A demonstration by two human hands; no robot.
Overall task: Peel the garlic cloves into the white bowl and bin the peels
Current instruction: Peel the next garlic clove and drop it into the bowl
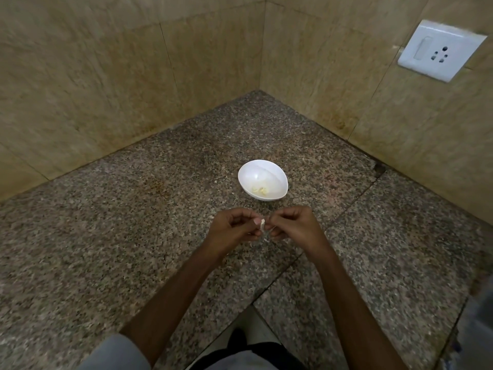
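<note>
Pale and papery, the garlic clove (262, 224) is a small off-white sliver pinched between the fingertips of both hands. It is held in the air above the counter, just in front of the white bowl (254, 169). The left hand (234, 228) curls round it from one side, thumb and forefinger closed on it. The right hand (292, 224) meets it from the other side, its fingers bent in and nipping the clove's edge. Too little of the clove shows to tell how much skin is on it. A pale scrap (266, 239) shows just under the hands; whether it hangs or lies on the stone cannot be told.

The bowl is smooth, glossy and egg-shaped in outline, and a few yellowish peeled cloves (259, 190) lie clustered at its bottom. It sits on a speckled granite counter (133, 236), mottled brown and grey and crossed by thin dark seams. Beige stone-look wall tiles (106, 76) meet in a corner behind, stained darker along their base. A white plastic socket plate (441, 50) is fixed on the right wall. A grey sleeve (117, 353) covers the left upper arm.
</note>
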